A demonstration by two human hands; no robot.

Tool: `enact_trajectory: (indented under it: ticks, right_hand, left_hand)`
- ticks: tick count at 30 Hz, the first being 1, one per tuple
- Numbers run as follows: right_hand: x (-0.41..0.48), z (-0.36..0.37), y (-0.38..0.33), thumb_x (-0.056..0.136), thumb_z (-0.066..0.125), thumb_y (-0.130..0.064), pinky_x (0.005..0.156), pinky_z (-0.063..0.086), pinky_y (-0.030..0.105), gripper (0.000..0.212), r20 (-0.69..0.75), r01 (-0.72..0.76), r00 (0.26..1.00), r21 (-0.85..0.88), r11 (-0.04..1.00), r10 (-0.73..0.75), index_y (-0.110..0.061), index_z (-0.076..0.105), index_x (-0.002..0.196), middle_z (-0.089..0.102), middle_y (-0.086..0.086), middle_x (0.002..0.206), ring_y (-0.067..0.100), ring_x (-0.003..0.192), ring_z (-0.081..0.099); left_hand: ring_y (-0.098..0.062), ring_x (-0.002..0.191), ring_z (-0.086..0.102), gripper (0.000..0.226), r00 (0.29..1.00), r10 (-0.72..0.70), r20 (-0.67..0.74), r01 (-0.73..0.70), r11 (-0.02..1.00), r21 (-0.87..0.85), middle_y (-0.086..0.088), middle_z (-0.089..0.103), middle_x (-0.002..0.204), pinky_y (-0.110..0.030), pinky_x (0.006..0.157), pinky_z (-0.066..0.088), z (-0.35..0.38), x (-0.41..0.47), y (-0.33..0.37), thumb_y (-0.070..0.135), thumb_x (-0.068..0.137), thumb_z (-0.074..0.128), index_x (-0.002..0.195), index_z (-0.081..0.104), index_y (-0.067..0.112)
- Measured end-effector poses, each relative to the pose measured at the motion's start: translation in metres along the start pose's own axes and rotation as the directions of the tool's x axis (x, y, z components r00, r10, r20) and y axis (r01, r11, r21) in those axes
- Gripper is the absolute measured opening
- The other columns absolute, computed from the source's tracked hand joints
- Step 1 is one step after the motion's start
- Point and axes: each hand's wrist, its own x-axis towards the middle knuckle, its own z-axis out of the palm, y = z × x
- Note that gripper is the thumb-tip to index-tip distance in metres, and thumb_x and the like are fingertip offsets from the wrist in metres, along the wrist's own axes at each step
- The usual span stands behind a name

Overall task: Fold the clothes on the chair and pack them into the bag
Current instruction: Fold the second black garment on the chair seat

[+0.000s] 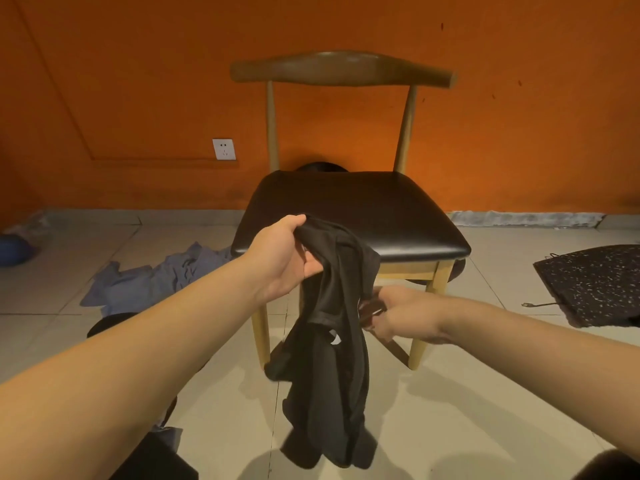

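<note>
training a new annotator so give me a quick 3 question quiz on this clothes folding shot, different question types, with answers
1. True or false: the black shirt lies folded on the chair.
2. Where is the blue-grey garment? A) on the chair seat B) on the floor, left of the chair C) over the chair back
3. Fill in: the ___ hand holds the black shirt higher up.
Key: 1 false, it hangs unfolded from both hands in front of the chair. 2 B. 3 left: the left hand grips the top, the right hand pinches it lower.
</note>
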Motion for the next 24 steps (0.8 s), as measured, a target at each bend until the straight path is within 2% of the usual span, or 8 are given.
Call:
enact_trajectory:
  ticks: [4, 9, 12, 14, 18, 19, 21, 24]
  right_hand:
    - [0.003, 0.006, 0.001, 0.096, 0.07, -0.025, 0.104, 0.049, 0.035, 0.004, 0.005, 0.051, 0.999, 0.196, 0.979, -0.053, -0.022, 0.07, 0.099, 0.075, -0.004, 0.106, 0.015, 0.109, 0.067]
    - [-0.001, -0.005, -0.01, 0.105, 0.052, -0.015, 0.093, 0.055, 0.037, 0.025, 0.027, 0.069, 0.995, 0.533, 0.843, -0.098, -0.006, 0.064, 0.125, 0.074, 0.01, 0.118, 0.023, 0.112, 0.07]
    - [-0.003, -0.012, -0.014, 0.107, 0.049, -0.014, 0.095, 0.057, 0.044, 0.025, -0.038, 0.112, 0.993, 0.643, 0.757, -0.115, -0.008, 0.06, 0.129, 0.074, 0.01, 0.119, 0.024, 0.111, 0.072]
    - [-0.003, -0.014, -0.015, 0.108, 0.048, -0.015, 0.095, 0.057, 0.044, 0.025, -0.088, 0.159, 0.987, 0.663, 0.731, -0.134, -0.01, 0.061, 0.128, 0.075, 0.009, 0.118, 0.023, 0.11, 0.072]
    - [-0.003, -0.016, -0.017, 0.107, 0.05, -0.017, 0.089, 0.058, 0.04, 0.022, -0.15, 0.202, 0.979, 0.683, 0.702, -0.136, -0.011, 0.064, 0.122, 0.076, 0.008, 0.112, 0.021, 0.105, 0.073]
    - [-0.003, -0.016, -0.017, 0.107, 0.051, -0.017, 0.09, 0.058, 0.041, 0.022, -0.151, 0.207, 0.978, 0.68, 0.703, -0.142, -0.011, 0.065, 0.122, 0.076, 0.009, 0.112, 0.021, 0.104, 0.073]
    - [-0.002, -0.014, -0.017, 0.106, 0.051, -0.018, 0.095, 0.056, 0.044, 0.023, -0.141, 0.212, 0.977, 0.673, 0.708, -0.158, -0.01, 0.066, 0.122, 0.074, 0.012, 0.115, 0.024, 0.107, 0.072]
    - [-0.003, -0.012, -0.017, 0.105, 0.053, -0.019, 0.101, 0.054, 0.047, 0.026, -0.122, 0.203, 0.979, 0.658, 0.725, -0.163, -0.007, 0.066, 0.125, 0.073, 0.015, 0.118, 0.029, 0.113, 0.07]
  left_hand:
    - [-0.033, 0.105, 0.073, 0.029, 1.0, -0.003, -0.002, 0.003, 0.997, -0.084, -0.018, 0.071, 0.121, -0.041, 0.074, 0.064, -0.002, 0.001, 0.003, 0.028, 0.108, 0.045, 0.128, 0.055, 0.009]
    - [-0.031, 0.11, 0.071, 0.028, 0.999, 0.053, -0.008, -0.053, 0.999, 0.002, -0.016, 0.069, 0.125, -0.049, 0.101, 0.054, -0.015, 0.01, 0.005, 0.024, 0.105, 0.054, 0.129, 0.055, 0.01]
    - [-0.029, 0.107, 0.073, 0.031, 0.997, 0.044, -0.066, -0.029, 0.977, 0.213, -0.016, 0.07, 0.123, -0.048, 0.097, 0.057, -0.024, 0.012, 0.004, 0.028, 0.101, 0.062, 0.127, 0.059, 0.014]
    - [-0.027, 0.099, 0.073, 0.042, 0.998, 0.028, -0.06, 0.003, 0.89, 0.457, -0.016, 0.072, 0.114, -0.043, 0.091, 0.059, -0.028, 0.01, 0.003, 0.042, 0.099, 0.062, 0.129, 0.062, 0.013]
    - [-0.026, 0.088, 0.076, 0.075, 0.985, -0.164, -0.051, 0.117, 0.42, 0.9, -0.011, 0.076, 0.103, -0.038, 0.082, 0.059, -0.03, 0.002, 0.003, 0.075, 0.095, 0.038, 0.117, 0.065, 0.009]
    - [-0.028, 0.088, 0.077, 0.077, 0.977, -0.21, -0.027, 0.11, 0.39, 0.914, -0.013, 0.077, 0.103, -0.038, 0.081, 0.059, -0.029, 0.001, 0.001, 0.076, 0.095, 0.035, 0.114, 0.066, 0.008]
    - [-0.032, 0.092, 0.075, 0.066, 0.961, -0.252, 0.111, 0.023, 0.476, 0.879, -0.015, 0.076, 0.106, -0.039, 0.081, 0.057, -0.027, 0.001, -0.006, 0.066, 0.099, 0.042, 0.111, 0.07, 0.007]
    - [-0.03, 0.085, 0.074, 0.041, 0.971, -0.145, 0.188, -0.093, 0.494, 0.864, -0.015, 0.076, 0.1, -0.033, 0.071, 0.055, -0.023, 0.002, -0.015, 0.044, 0.104, 0.053, 0.106, 0.072, 0.008]
